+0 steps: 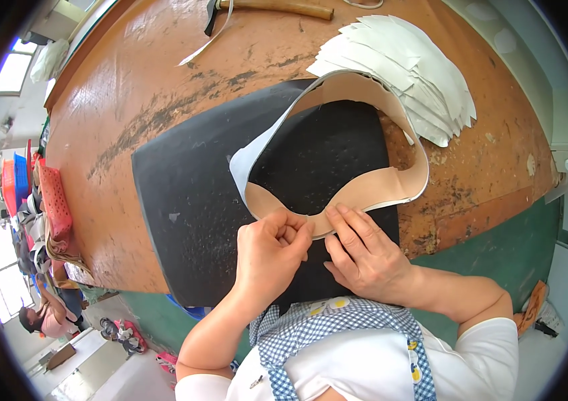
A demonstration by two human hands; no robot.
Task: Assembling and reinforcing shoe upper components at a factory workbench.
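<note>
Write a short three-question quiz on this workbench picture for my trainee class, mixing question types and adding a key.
1. Multiple choice: What colour is the inner face of the looped band at the fingers of the left hand and right hand?
A) Green
B) Tan
C) Black

2. True or false: The hammer lies on the brown tabletop, beyond the black mat.

3. Fill the gap: In the picture, the fanned pile of white pieces lies to the ____ of the hammer's head.

Key: 1. B; 2. True; 3. right.
</note>
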